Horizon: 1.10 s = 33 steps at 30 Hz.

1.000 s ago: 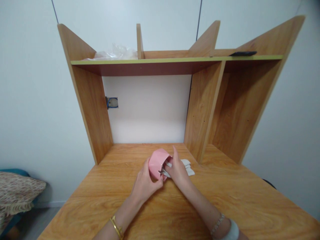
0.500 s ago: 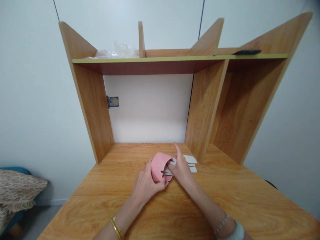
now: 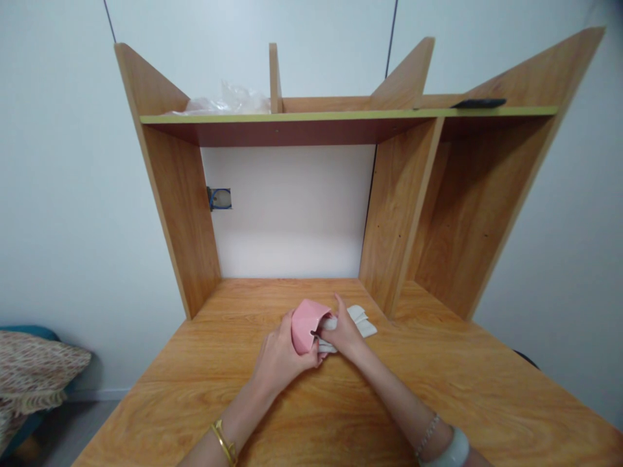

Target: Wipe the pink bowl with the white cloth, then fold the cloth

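My left hand (image 3: 285, 353) is wrapped round a pink faceted container (image 3: 305, 322), which lies tilted with its opening towards the right. The fingers grip its left side and the thumb is at the lower rim. My right hand (image 3: 343, 331) holds a stack of folded white tissues (image 3: 361, 319), its fingers partly at or inside the opening and its thumb raised. One end of the stack is in the container's mouth; the other fans out beyond the right hand. A small dark notch shows at the container's rim. The inside of the container is mostly hidden.
The wooden desk (image 3: 233, 415) carries a shelf unit (image 3: 311, 119) at the back. A clear plastic bag (image 3: 228, 100) and a dark flat object (image 3: 479, 103) lie on top of it. An open wall socket box (image 3: 221, 198) is behind. Patterned fabric (image 3: 39, 370) is at left.
The pink container and both hands have shifted slightly to the left. The tissues sit further left too, and their right ends now fan out at more of a slant.
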{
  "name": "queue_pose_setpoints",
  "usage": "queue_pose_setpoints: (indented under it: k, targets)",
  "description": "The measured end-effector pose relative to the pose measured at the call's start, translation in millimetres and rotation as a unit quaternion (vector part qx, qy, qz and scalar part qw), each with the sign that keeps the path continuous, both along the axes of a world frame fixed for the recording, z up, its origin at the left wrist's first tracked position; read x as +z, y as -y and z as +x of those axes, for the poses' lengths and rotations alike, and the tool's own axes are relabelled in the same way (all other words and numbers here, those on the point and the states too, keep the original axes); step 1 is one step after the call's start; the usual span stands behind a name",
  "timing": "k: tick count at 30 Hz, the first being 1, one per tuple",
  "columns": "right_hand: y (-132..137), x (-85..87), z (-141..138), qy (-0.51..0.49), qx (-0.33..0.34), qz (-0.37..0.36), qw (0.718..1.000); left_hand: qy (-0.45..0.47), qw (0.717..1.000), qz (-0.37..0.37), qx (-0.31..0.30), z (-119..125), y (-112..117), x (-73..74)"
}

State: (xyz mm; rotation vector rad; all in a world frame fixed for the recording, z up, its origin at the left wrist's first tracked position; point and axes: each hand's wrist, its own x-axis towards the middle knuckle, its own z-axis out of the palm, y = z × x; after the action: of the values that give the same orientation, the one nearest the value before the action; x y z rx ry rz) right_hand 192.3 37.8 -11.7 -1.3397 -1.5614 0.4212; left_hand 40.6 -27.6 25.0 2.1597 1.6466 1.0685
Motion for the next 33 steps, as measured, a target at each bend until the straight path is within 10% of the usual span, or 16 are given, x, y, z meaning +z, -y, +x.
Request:
queue_pose_setpoints:
  k: [15,33]
  targets:
    - [29,37.6,11,0.184,0.096,0.088,0.974,-0.111,0.993,-0.038,-0.003,-1,10,11.5]
    - [10,24.6,7,-0.162,0.036,-0.05,0.985,0.125,0.99,0.017,-0.065,-3,-2,-3.9]
